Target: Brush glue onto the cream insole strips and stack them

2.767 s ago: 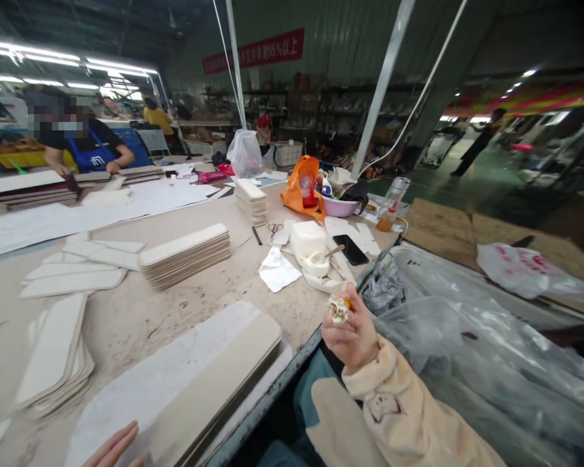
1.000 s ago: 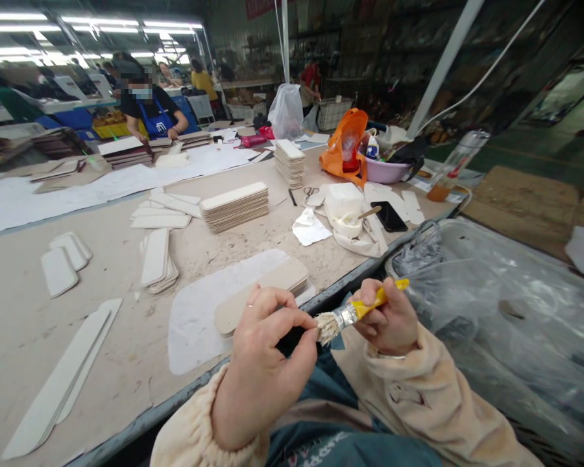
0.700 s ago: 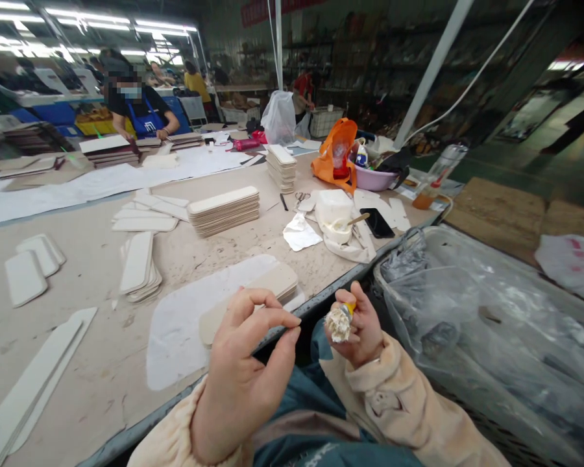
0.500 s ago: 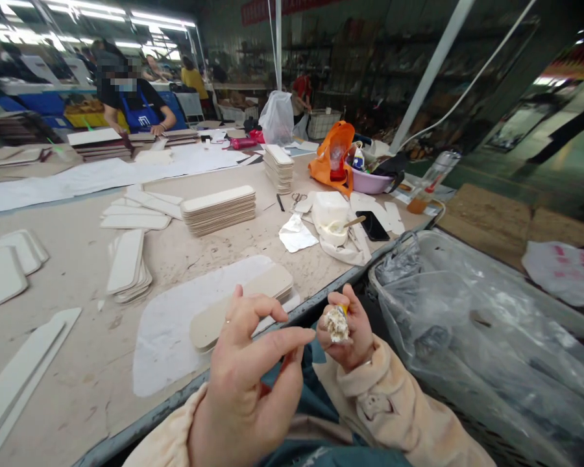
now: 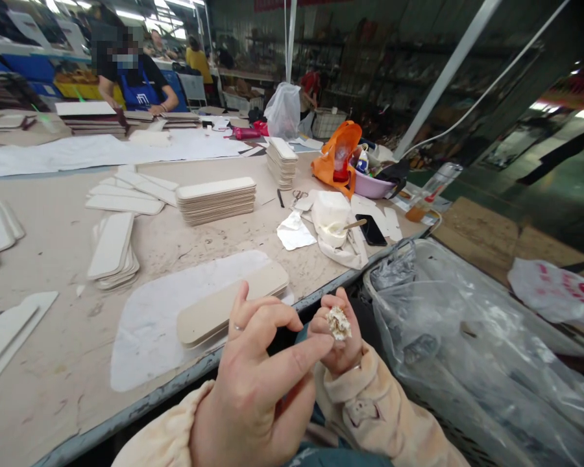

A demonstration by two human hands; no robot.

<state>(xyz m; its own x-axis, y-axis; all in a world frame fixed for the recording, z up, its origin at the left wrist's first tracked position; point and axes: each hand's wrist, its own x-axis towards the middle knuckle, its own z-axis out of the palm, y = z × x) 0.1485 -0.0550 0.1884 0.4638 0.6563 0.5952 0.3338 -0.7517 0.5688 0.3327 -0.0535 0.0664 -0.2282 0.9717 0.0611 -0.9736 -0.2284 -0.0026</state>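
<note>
My left hand (image 5: 272, 370) is nearest the camera, fingers apart and curved, nothing visible in it. Its index finger points at my right hand (image 5: 333, 344) and overlaps it in view; I cannot tell if they touch. The right fingers are wrapped round a small object with a crusty white-and-brown end (image 5: 339, 323); the rest of it is hidden in the fist. Behind the left hand, a short stack of long round-cornered boards (image 5: 233, 303) lies on a white sheet (image 5: 136, 344) by the table's edge.
More board stacks (image 5: 217, 201) stand on the table (image 5: 175, 253). A white tub (image 5: 331, 211) with a wooden stick, a phone (image 5: 370, 230) and an orange bag (image 5: 338, 155) sit farther right. A plastic-lined crate (image 5: 448, 305) adjoins the table. Across it, a person in a blue apron (image 5: 136, 87) works.
My left hand has moved right, its index finger closer to the right hand. The right hand has turned slightly, and the yellow part of its object no longer shows. The view has shifted a little.
</note>
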